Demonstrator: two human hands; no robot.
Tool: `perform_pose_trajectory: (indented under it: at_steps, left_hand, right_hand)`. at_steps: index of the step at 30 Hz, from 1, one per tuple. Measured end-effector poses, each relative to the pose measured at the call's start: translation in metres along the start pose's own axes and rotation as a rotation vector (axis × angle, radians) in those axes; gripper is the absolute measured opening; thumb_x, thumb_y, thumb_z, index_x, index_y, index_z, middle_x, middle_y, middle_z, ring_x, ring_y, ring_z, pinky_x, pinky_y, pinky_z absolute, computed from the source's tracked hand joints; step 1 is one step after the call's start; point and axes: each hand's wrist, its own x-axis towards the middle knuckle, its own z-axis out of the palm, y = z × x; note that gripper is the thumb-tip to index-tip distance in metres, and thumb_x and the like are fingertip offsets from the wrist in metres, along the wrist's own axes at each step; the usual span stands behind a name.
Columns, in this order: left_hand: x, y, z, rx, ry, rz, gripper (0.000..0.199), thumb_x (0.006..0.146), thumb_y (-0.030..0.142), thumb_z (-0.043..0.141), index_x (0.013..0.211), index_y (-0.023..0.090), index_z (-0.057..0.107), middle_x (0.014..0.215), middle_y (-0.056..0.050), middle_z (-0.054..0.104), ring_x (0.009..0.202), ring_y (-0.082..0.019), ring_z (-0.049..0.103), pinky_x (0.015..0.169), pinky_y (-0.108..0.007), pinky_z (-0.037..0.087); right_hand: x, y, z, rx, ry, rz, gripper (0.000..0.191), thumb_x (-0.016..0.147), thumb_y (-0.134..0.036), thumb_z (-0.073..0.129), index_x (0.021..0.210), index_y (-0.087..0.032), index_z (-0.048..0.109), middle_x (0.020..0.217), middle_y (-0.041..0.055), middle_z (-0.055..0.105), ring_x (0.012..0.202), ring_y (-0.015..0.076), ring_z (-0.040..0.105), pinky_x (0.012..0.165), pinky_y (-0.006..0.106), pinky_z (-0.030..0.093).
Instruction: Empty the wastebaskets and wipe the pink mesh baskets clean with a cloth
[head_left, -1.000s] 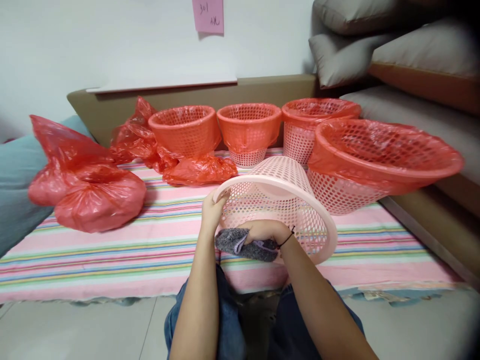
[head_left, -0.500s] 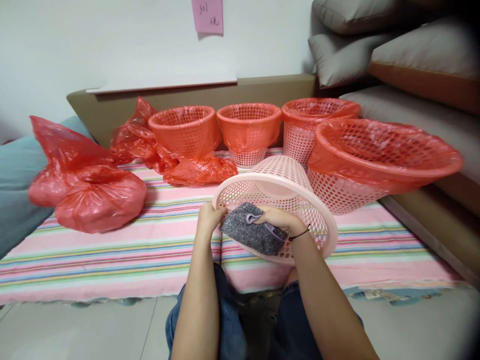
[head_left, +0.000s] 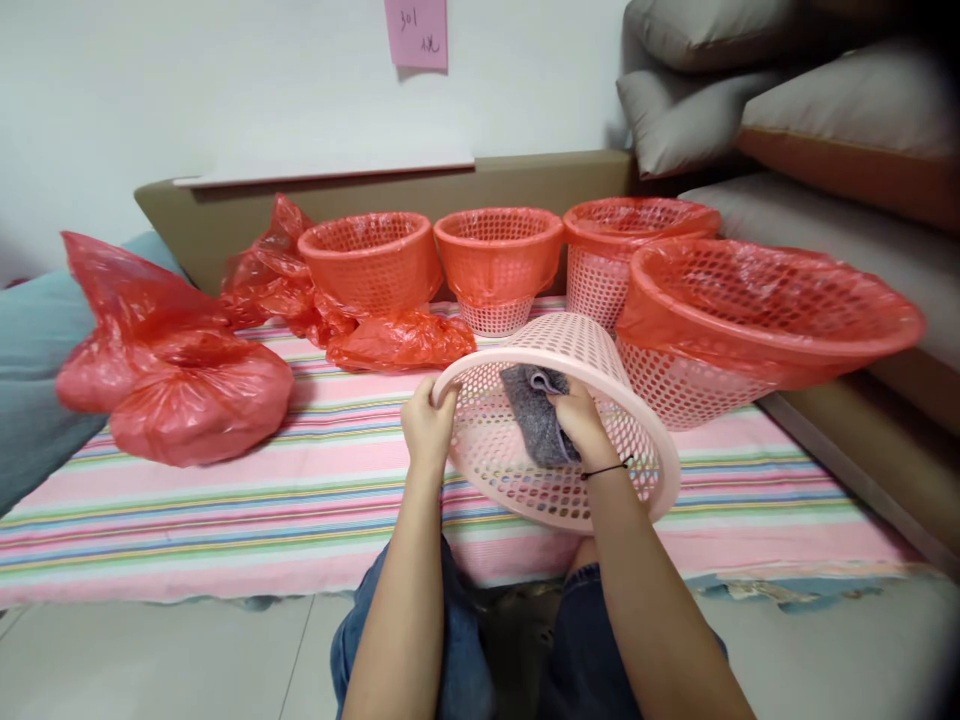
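Note:
A pale pink perforated wastebasket [head_left: 664, 455] lies tipped on its side, its mouth turned toward me. My left hand [head_left: 429, 420] grips the left part of its rim, thumb and fingers closed around the edge. Inside the mouth, my right hand [head_left: 579, 420] is closed on a folded dark grey cloth [head_left: 536, 415] with a light purple edge. The cloth rests against or close to the inner wall; exact contact is unclear. Part of the right hand's fingers is hidden by the cloth.
Wastebaskets lined with red bags stand behind: one left [head_left: 367, 265], one middle [head_left: 499, 255], one back right [head_left: 637, 225], one near right [head_left: 772, 310]. Filled red bags [head_left: 199, 400] lie left, a crumpled red bag [head_left: 401, 340] centrally. Cushions [head_left: 855, 120] are stacked right. A striped cloth [head_left: 247, 510] covers the seat.
My right hand has carried the grey cloth up and deeper into the wastebasket, away from the near left rim. My left hand has slid slightly upward on the rim.

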Motion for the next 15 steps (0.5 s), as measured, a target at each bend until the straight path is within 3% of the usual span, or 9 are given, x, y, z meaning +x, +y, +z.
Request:
perform_pose_trajectory:
  at_steps: [4,6,10,15]
  left_hand:
    - [0.001,0.0,0.005,-0.087,-0.079,-0.016,0.018,0.078,0.032,0.065,0.091,0.019,0.069,0.082,-0.001,0.072,0.077,-0.019,0.064,0.072,-0.026,0.046]
    - [0.001,-0.003,0.006,-0.073,-0.116,-0.042,0.017,0.08,0.034,0.064,0.083,0.018,0.07,0.072,0.0,0.07,0.071,-0.019,0.062,0.068,-0.027,0.045]
    - [-0.001,-0.001,0.004,-0.116,-0.053,-0.023,0.019,0.08,0.036,0.064,0.079,0.018,0.071,0.067,0.002,0.067,0.068,-0.017,0.059,0.067,-0.025,0.044]
    - [-0.002,0.005,0.0,-0.197,-0.064,-0.017,0.018,0.078,0.035,0.066,0.08,0.018,0.071,0.07,0.002,0.068,0.068,-0.016,0.057,0.066,-0.025,0.043]
  right_hand:
    - [0.003,0.004,0.005,-0.025,0.26,-0.012,0.05,0.081,-0.023,0.045,0.127,-0.017,0.062,0.127,0.0102,0.066,0.126,0.0273,0.054,0.111,0.048,0.037]
    - [0.006,0.006,0.007,-0.043,0.293,0.008,0.05,0.079,-0.021,0.044,0.125,-0.015,0.063,0.129,0.0117,0.065,0.128,0.0283,0.052,0.113,0.05,0.035]
    - [0.016,0.014,0.011,-0.11,0.324,0.049,0.054,0.076,-0.016,0.043,0.126,-0.012,0.063,0.131,0.0148,0.063,0.132,0.0311,0.05,0.113,0.053,0.034]
    - [0.032,0.029,0.024,-0.17,0.351,-0.063,0.055,0.079,-0.015,0.038,0.13,-0.011,0.06,0.136,0.0163,0.06,0.134,0.0302,0.046,0.116,0.054,0.027]
